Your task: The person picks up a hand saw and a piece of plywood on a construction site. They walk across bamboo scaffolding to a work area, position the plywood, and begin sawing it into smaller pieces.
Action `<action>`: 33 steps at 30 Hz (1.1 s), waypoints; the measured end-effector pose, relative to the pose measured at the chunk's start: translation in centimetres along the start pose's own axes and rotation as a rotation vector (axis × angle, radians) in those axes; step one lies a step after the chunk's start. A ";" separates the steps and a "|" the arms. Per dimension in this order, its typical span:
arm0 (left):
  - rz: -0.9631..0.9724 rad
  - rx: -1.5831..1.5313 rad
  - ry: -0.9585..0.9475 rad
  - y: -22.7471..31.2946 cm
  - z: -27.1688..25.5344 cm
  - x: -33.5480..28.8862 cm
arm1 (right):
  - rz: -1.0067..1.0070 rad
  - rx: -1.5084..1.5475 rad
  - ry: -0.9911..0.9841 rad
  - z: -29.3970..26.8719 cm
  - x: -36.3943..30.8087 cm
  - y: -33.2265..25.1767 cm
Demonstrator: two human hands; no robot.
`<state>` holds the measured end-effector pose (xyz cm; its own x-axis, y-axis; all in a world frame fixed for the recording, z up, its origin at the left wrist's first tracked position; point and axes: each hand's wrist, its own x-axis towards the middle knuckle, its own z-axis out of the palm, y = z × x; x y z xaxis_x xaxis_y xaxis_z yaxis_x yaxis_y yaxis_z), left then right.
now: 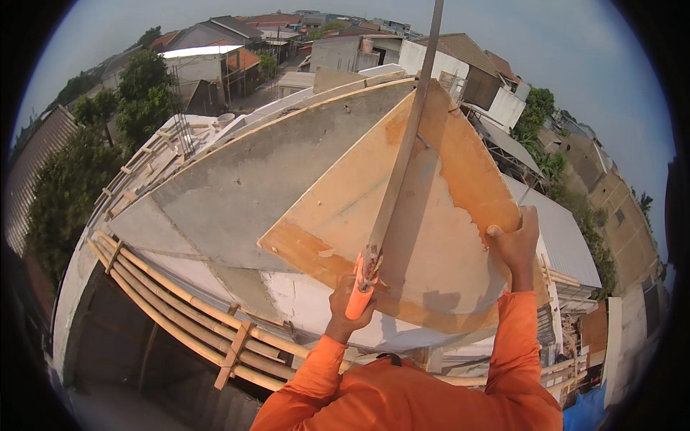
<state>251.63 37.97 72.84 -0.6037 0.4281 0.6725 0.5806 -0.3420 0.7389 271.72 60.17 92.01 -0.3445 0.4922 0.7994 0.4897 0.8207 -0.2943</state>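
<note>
My left hand (348,305) is closed round the orange handle of a hand saw (402,154). Its long, dull blade points up and away from me, past the top of the view. Behind the blade lies a big plywood sheet (345,208), orange-brown and smeared with dried cement, one corner toward the far side. My right hand (519,241) grips the sheet's right edge, thumb on the upper face and fingers hidden round the edge. The saw's shadow falls across the sheet; whether its teeth touch the wood cannot be told.
Under the sheet spreads a grey concrete slab (244,172) with a raised far rim. Bamboo poles (180,305) tied with a wooden cleat (233,353) run along the near left, above a dark drop. Timber and upright rebar (180,118) stand at left. Roofs and trees lie beyond.
</note>
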 end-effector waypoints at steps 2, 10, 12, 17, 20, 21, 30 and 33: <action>-0.014 -0.005 0.003 0.0 0.0 0.1 | -0.011 -0.005 0.003 -0.1 0.1 -0.7; -0.029 0.060 -0.039 -0.6 -0.2 -0.4 | 0.033 -0.051 0.002 0.2 0.2 -0.4; -0.025 0.221 -0.093 -0.6 -0.2 -0.8 | 0.029 -0.057 0.006 0.0 0.2 -0.4; 0.035 0.109 -0.061 -2.5 -0.1 -2.5 | 0.075 -0.088 -0.004 0.1 0.1 -0.8; -0.022 0.115 -0.104 -2.5 -0.4 -2.7 | 0.075 -0.065 -0.002 0.1 0.1 -0.8; -0.046 0.122 -0.126 -2.5 -0.5 -2.7 | 0.072 -0.050 0.001 0.1 0.1 -0.7; -0.161 -0.006 -0.066 -3.1 -0.5 -4.3 | 0.098 -0.049 0.010 0.3 0.1 -0.9; -0.105 0.026 -0.068 -3.1 -0.1 -4.3 | 0.055 -0.050 0.015 0.4 0.1 -0.5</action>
<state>252.40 37.09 67.63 -0.6240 0.5165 0.5864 0.5305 -0.2710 0.8032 271.10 59.92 92.07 -0.3041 0.5315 0.7906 0.5470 0.7769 -0.3118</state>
